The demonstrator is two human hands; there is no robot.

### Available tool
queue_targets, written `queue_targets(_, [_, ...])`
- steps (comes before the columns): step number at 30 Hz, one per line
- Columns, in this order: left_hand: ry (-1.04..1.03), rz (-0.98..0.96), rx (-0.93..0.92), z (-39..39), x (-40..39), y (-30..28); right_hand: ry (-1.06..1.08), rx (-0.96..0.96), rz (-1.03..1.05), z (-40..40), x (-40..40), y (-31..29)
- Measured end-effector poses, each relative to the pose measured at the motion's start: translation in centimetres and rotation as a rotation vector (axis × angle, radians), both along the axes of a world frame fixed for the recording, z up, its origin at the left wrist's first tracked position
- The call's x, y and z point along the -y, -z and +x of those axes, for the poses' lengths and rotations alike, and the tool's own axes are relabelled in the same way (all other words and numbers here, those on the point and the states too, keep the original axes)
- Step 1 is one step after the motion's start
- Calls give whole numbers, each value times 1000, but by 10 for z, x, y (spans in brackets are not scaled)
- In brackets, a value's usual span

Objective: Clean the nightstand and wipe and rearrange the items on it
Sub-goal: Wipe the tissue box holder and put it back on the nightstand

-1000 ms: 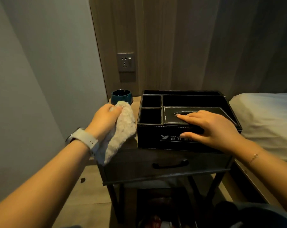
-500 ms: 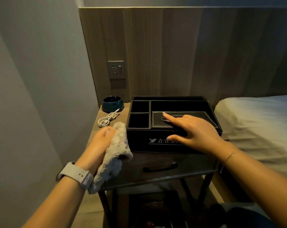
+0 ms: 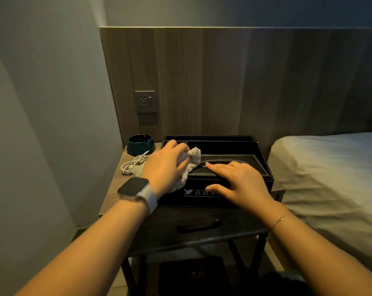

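A black leather organiser box (image 3: 259, 167) with compartments and a tissue slot stands on the wooden nightstand (image 3: 112, 189). My left hand (image 3: 166, 165) grips a cream fluffy cloth (image 3: 191, 161) and holds it on the box's left compartments, hiding them. My right hand (image 3: 238, 182) rests on the box's front right part, fingers stretched over the tissue lid and thumb against the front face. A white coiled cable (image 3: 134, 164) and a dark teal ashtray (image 3: 140, 144) sit left of the box.
A wall (image 3: 42, 124) closes in on the left, and a wood panel with a socket (image 3: 145, 101) stands behind. A bed (image 3: 334, 178) with light sheets lies to the right. The nightstand has a drawer with a black handle (image 3: 199, 227).
My left hand has lifted the cloth from the nightstand's front left edge up onto the box's left side. My right hand stays on the box. The view has tilted upward.
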State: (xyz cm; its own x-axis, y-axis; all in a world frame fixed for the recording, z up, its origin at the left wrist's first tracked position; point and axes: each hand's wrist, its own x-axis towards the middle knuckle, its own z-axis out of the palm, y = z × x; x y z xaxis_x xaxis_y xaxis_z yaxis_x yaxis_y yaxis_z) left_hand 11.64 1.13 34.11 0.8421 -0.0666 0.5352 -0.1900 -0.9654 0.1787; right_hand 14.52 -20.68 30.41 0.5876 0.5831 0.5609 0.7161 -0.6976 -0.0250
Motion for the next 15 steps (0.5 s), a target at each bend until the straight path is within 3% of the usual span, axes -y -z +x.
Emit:
queue_targets(5, [89, -124, 40, -41, -1, 5, 12, -24, -5, -3, 0, -2])
queue_targets(9, [122, -192, -157, -80, -12, 36, 33, -77, -3, -4, -2, -6])
queue_targets(15, [-303, -534, 9, -105, -72, 57, 126, -86, -21, -8, -8, -8])
